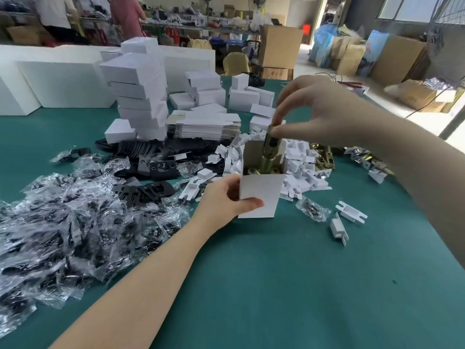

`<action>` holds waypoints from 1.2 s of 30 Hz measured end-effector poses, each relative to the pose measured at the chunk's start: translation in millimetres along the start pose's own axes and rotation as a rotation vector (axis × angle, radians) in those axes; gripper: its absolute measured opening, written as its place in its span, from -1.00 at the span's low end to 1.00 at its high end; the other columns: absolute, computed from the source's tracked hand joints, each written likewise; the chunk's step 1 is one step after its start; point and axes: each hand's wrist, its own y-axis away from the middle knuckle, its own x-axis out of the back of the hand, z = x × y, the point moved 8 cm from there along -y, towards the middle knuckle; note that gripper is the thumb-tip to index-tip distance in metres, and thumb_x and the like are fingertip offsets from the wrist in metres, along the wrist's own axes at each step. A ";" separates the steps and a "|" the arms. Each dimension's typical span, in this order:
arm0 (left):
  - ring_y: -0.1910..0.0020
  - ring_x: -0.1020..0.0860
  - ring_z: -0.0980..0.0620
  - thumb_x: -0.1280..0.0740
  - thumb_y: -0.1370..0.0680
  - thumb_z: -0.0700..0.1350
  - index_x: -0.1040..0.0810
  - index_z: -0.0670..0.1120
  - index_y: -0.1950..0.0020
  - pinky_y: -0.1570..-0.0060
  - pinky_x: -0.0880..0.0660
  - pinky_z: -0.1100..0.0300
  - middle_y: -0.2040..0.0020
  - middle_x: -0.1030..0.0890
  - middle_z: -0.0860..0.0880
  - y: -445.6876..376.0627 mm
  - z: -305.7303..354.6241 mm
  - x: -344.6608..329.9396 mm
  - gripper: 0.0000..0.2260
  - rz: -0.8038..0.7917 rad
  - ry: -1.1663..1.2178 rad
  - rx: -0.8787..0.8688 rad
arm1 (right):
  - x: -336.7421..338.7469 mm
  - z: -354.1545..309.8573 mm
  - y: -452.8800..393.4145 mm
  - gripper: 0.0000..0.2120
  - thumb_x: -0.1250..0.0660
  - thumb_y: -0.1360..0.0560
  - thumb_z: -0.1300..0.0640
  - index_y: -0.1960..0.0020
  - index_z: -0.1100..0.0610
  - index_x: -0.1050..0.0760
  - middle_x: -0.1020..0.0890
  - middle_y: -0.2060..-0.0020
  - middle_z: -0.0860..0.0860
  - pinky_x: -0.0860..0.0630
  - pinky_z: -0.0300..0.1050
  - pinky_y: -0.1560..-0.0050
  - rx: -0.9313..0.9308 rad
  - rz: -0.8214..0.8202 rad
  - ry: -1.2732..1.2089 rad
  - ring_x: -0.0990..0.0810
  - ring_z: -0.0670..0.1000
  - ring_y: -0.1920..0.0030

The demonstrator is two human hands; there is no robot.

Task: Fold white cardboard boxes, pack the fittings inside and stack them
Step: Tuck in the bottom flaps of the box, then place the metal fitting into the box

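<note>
Above the desk (289,285), a brass fitting (270,147) is pinched by the right hand (319,109) within the open white box (259,195), gripped by the left hand (224,197).

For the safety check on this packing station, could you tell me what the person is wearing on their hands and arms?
Nothing: the left hand and right hand are bare, without gloves, rings or a watch. Both forearms are uncovered as far as the frame shows, with no sleeve in view.

Two bare forearms, no sleeves in view, left hand (224,197) and right hand (317,109) ungloved, no rings or watch visible
</note>
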 end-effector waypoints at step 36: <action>0.01 -0.67 0.12 -0.56 -0.37 -0.16 -0.62 -0.04 -0.13 0.08 -0.55 0.31 0.00 -0.71 0.10 -4.0 -6.4 4.0 -0.65 0.019 0.055 0.000 | -147.9 91.0 41.3 -0.74 -0.31 -0.54 0.05 -0.22 -0.01 -0.50 -0.57 -0.13 0.01 -0.54 0.02 -0.09 -0.355 -0.227 0.186 -0.54 0.09 -0.16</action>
